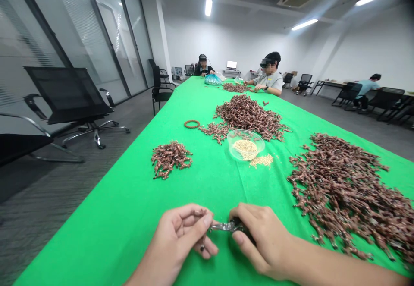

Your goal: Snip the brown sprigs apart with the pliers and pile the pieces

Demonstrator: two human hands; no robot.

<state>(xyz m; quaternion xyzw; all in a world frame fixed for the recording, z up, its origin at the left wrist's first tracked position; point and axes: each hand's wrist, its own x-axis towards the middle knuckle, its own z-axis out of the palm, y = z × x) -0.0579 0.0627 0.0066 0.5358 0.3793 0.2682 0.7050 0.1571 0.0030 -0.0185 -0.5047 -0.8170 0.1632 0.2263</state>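
Observation:
Near the front edge of the green cloth [129, 208], my left hand [184, 238] is closed on a small brown figurine [202, 240], partly hidden by the fingers. My right hand [261, 238] wraps round the dark handles of metal pliers [223, 226], whose jaws point left and meet the figurine at my left fingertips. Ahead to the left is a small pile of brown figurines [170, 158]. A clear bowl [230, 146] holds small beige pieces, with more of them spilled [262, 161] beside it.
A large figurine heap [349, 187] covers the right side; another heap [249, 115] lies behind the bowl. A brown ring [192, 124] is left of that. Two people [270, 79] sit at the far end near a blue bag [212, 79]. Chairs [69, 96] stand left.

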